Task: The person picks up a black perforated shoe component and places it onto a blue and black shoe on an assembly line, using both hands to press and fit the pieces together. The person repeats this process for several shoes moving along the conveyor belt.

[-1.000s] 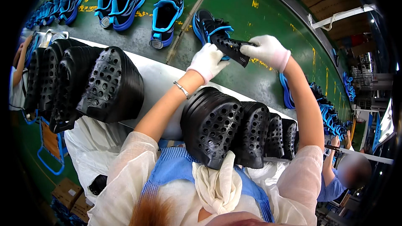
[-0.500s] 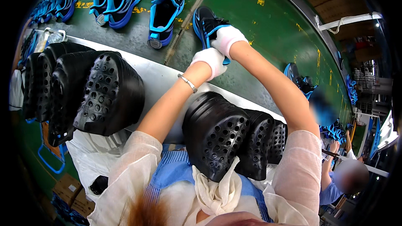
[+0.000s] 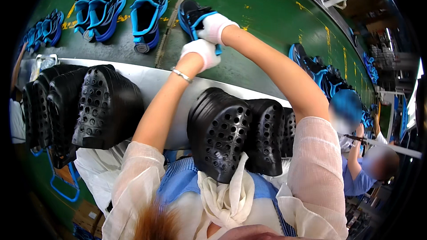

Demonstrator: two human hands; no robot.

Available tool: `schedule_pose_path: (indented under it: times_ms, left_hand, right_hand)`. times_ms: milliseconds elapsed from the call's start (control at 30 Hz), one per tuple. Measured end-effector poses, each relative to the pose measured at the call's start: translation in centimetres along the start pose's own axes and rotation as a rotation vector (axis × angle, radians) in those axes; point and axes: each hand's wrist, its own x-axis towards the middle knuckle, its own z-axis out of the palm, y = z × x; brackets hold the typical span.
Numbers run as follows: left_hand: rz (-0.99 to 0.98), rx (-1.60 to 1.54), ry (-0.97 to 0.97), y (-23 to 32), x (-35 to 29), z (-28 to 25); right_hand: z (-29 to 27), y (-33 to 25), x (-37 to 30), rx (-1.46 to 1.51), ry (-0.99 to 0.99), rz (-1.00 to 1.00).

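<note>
Both my hands wear white gloves and are at a black-and-blue sports shoe (image 3: 189, 12), on a green belt with yellow marks. My right hand (image 3: 214, 27) grips the shoe around its opening, fingers mostly hidden. Close below it, my left hand (image 3: 200, 54) is closed at the heel end, where a bit of blue shows past the glove. What lies inside the shoe is hidden by the gloves. To the left stands another black-and-blue shoe (image 3: 147, 20) with a bright blue lining. Nearer me are stacks of black, hole-patterned, foot-shaped pieces (image 3: 222, 135).
More such stacks (image 3: 104, 109) stand at the left on a metal ledge (image 3: 171, 126). A pair of shoes (image 3: 100, 13) is farther left, and a row of shoes (image 3: 311, 73) runs along the right. A co-worker (image 3: 360, 169) sits at the right, near a white bar (image 3: 398, 149).
The gripped shoe, both hands and the neighbouring shoes have shifted left and up in view. More shoes show at the right. Both hands keep hold of the same shoe.
</note>
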Motion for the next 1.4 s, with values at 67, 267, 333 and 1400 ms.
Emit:
schedule_pose_path:
  times_ms: [67,267,333,1400]
  left_hand:
    - [0.013,0.032,0.046,-0.5,0.3,0.6]
    - [-0.043,-0.103,-0.022,-0.8,-0.5,-0.4]
    - [-0.032,-0.089,0.045,-1.1,-1.3,-1.3]
    - [-0.229,-0.002,0.453,-5.4,-0.1,-1.5]
  right_hand:
    - [-1.6,-0.1,-2.1,-0.027,-0.067,0.06]
    - [-5.6,4.9,-12.7,0.0,0.128,0.01]
    - [-7.1,8.5,-17.6,-0.003,0.203,0.106]
    - [0.2,28.3,-27.3,0.026,0.105,0.881]
